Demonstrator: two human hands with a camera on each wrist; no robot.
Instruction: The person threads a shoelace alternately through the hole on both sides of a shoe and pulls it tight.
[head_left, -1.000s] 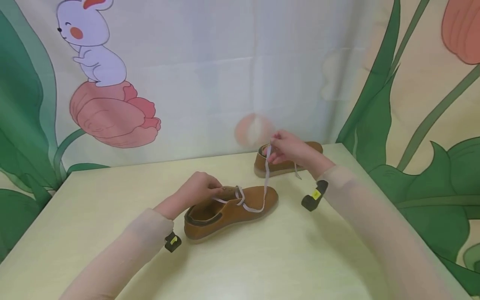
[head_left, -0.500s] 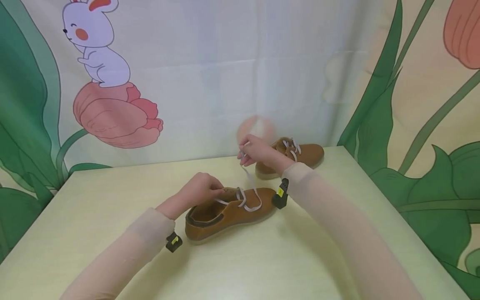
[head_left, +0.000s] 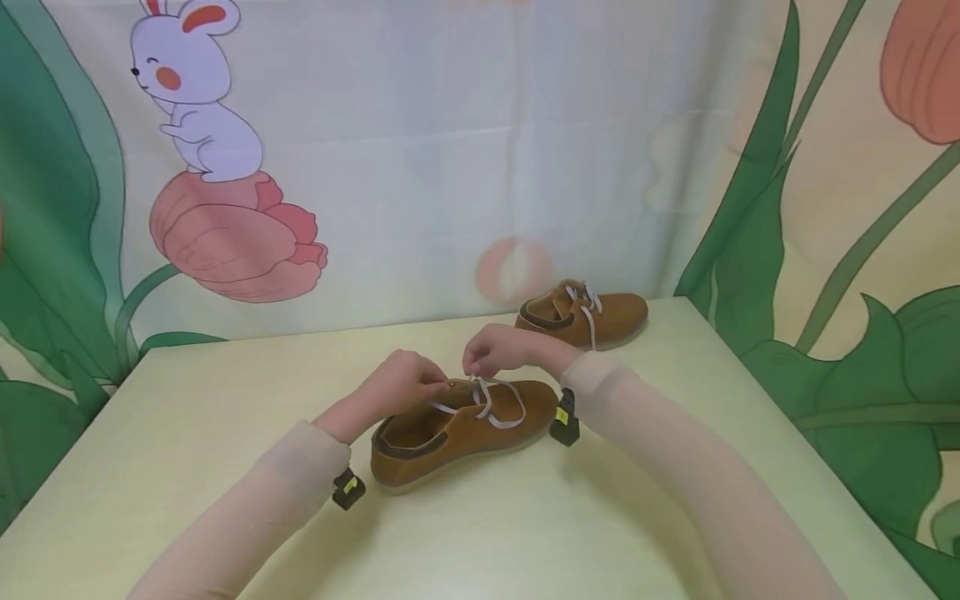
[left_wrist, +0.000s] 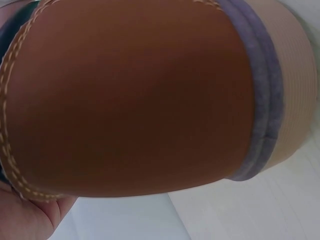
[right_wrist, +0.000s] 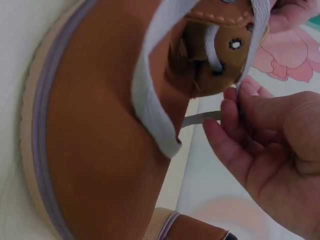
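Observation:
A brown lace-up shoe lies on the table with its toe to the right. My left hand pinches the shoe's far eyelet flap, its thumb near the holes. In the left wrist view the brown heel fills most of the picture, and a bit of that hand shows at the lower left. Beyond the flap, my right hand pinches the pale grey lace between thumb and finger. The right wrist view shows the lace looping over the upper and the flap's eyelet close to the fingers.
A second brown shoe with loose pale laces stands at the back of the table, behind my right wrist. A printed curtain with a rabbit and flowers hangs along the back edge.
My right hand has come left and down with the lace, from high beside the rear shoe to the flap's far side. My left hand keeps its hold on the shoe.

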